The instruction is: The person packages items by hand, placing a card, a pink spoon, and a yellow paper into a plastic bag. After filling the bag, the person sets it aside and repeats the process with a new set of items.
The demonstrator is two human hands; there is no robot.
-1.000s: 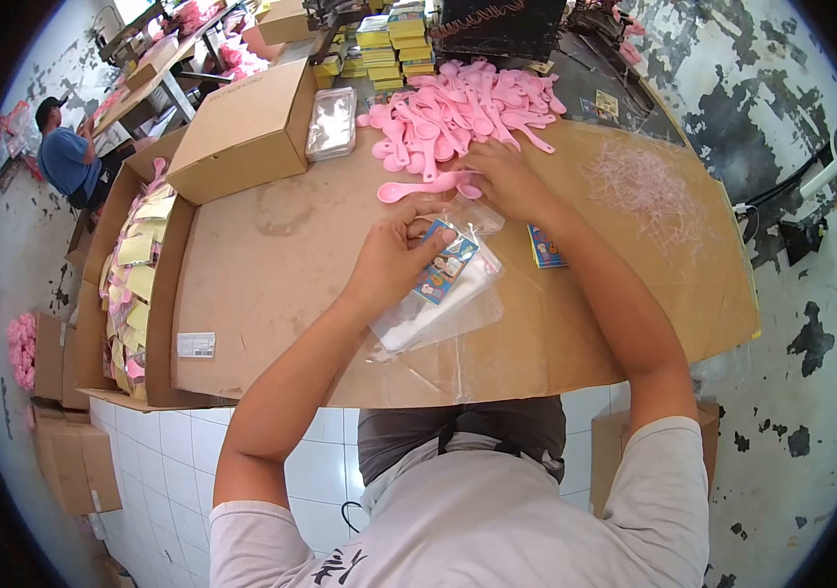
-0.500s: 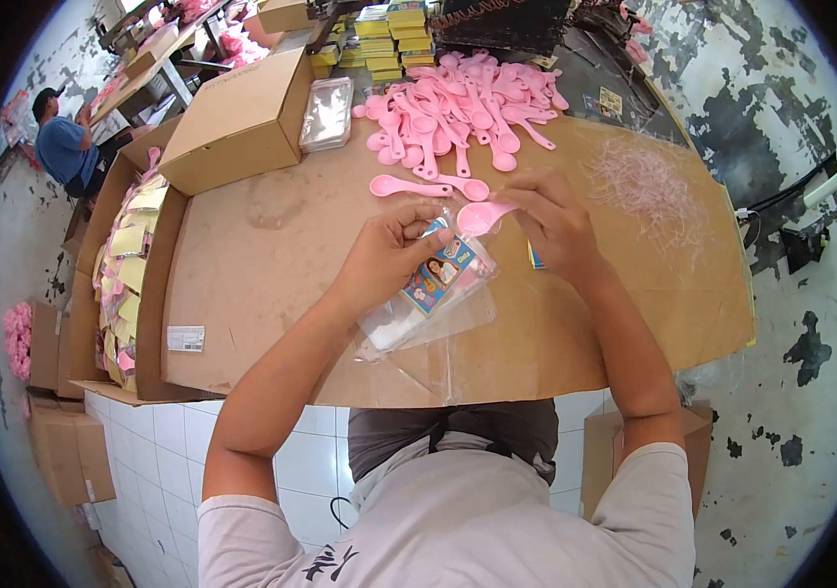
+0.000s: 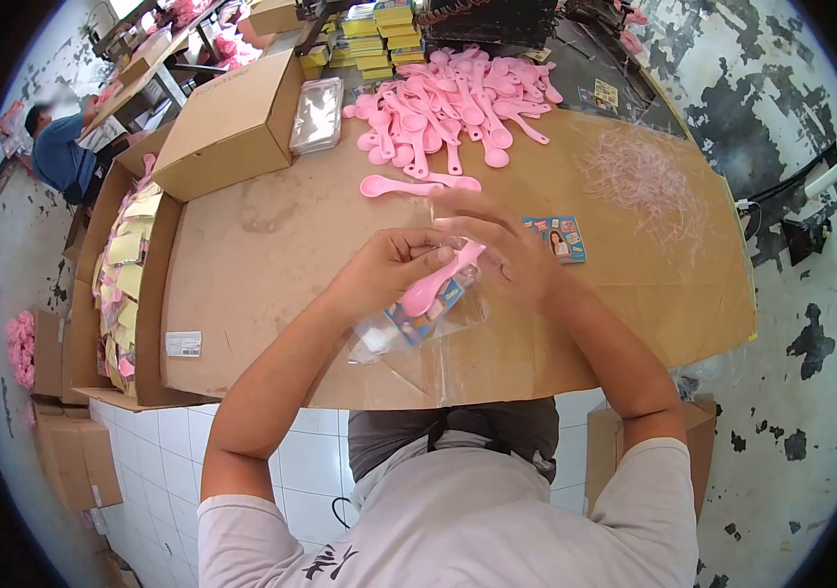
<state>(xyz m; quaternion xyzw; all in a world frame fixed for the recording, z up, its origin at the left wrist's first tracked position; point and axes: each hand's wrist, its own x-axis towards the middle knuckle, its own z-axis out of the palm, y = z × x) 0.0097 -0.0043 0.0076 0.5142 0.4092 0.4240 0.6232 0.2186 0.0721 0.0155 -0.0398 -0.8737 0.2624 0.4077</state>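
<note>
Pinching the bag (image 3: 409, 331) by its mouth, the left hand (image 3: 379, 274) holds it low over the table (image 3: 271, 265). The right hand (image 3: 512, 255), at the pile (image 3: 453, 98) a second ago, now grips a pink spoon (image 3: 433, 284) by the handle. Its bowl is already inside the clear bag, over the printed card (image 3: 417, 318). Beyond lie a second card (image 3: 556, 237) and a loose spoon (image 3: 394, 186).

hidden + unclear bits
pink spoon (image 3: 435, 284) handle end tucked under r hand (image 3: 502, 250), grip can't be told; l hand (image 3: 389, 269) fingers cover clear bag (image 3: 418, 328) mouth; card (image 3: 554, 238) print too small; yellow stacks (image 3: 379, 34) cut by top edge.
</note>
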